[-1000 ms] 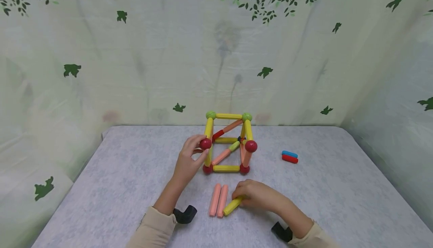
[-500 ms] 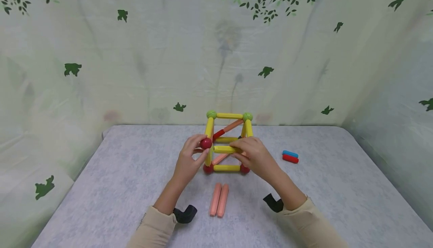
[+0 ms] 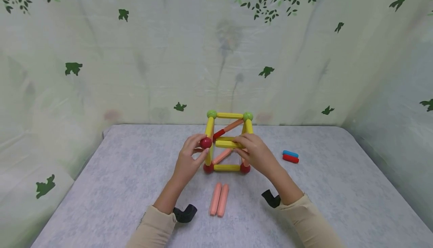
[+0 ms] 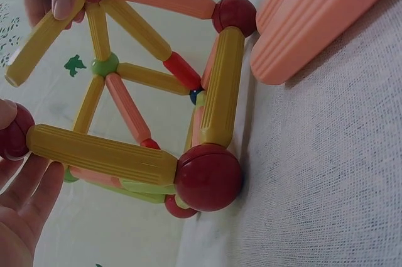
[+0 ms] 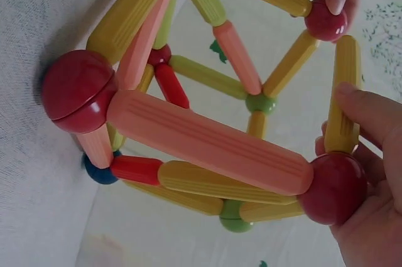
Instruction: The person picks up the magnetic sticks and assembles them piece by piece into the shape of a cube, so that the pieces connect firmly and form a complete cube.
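Observation:
A cube-like frame (image 3: 227, 168) of ribbed rods and balls stands on the table. My left hand (image 3: 190, 154) holds the red ball (image 3: 205, 142) at its upper front left corner, thumb and fingers on either side. Between thumb and fingers, my right hand (image 3: 255, 154) pinches a yellow rod (image 3: 224, 143), lying level across the front. In the right wrist view that rod's one end meets the right red ball (image 5: 333, 188), against the palm. The left wrist view shows its other end apart from the left red ball (image 4: 16, 132). My right hand hides the right ball in the head view.
Two pink rods (image 3: 219, 200) lie side by side on the grey-blue table (image 3: 135, 173), in front of the frame. A short blue rod (image 3: 290, 153) and a short red rod (image 3: 290, 159) lie off to the right. Behind the table hangs a leaf-patterned cloth (image 3: 152, 52).
The right hand has picked the yellow rod up from beside the pink rods and brought it to the frame's upper front. The left hand has stayed on its red ball.

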### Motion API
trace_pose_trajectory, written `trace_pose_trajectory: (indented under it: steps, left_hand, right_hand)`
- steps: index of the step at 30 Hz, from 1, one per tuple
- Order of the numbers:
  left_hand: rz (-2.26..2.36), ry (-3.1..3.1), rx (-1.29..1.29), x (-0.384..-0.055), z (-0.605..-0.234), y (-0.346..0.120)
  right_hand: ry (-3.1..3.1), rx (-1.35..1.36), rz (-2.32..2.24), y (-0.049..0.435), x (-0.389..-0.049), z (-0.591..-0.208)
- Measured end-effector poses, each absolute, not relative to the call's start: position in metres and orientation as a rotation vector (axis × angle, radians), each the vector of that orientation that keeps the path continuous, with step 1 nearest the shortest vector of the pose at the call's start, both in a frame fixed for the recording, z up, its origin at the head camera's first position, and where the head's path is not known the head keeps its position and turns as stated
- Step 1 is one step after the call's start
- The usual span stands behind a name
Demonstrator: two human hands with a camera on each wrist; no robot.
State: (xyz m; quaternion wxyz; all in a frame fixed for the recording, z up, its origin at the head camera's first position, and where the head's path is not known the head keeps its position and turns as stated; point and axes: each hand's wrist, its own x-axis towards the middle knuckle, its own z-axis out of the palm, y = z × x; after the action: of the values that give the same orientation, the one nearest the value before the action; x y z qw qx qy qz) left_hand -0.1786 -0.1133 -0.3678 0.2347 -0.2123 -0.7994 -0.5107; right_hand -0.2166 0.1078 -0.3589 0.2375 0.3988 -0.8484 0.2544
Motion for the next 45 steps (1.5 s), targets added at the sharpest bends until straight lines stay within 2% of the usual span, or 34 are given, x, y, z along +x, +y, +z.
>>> trace_pose_trajectory:
  steps: [5, 12, 20, 25, 32, 39, 45]
  left_hand:
    - [-1.405, -2.2, -0.575, -0.178, -0.369, -0.113]
    - [-1.412, -2.196, -0.573, -0.2, -0.402, -0.12]
    - [-1.373, -2.212, -0.597, -0.2, -0.402, -0.122]
    - [-1.333, -2.297, -0.542, -0.193, -0.401, -0.125]
    - [-1.412, -2.5, -0.402, -0.162, -0.411, -0.134]
    - [-1.41, -2.924, -0.573, -0.139, -0.43, -0.131]
    - [-1.21, -3.168, -0.667, -0.137, -0.436, -0.119]
  right_hand:
    - [-2.345, 1.071, 0.723, 0.105, -0.217, -0.36]
    - [-2.345, 1.053, 0.641, 0.096, -0.217, -0.362]
    - [-2.338, 1.041, 0.746, 0.103, -0.214, -0.36]
    - [-2.292, 0.994, 0.944, 0.129, -0.209, -0.359]
    - [-2.405, 0.671, 0.985, 0.188, -0.21, -0.379]
    - [-2.674, 0.494, 0.975, 0.24, -0.224, -0.417]
    - [-2.911, 0.408, 0.895, 0.257, -0.23, -0.433]
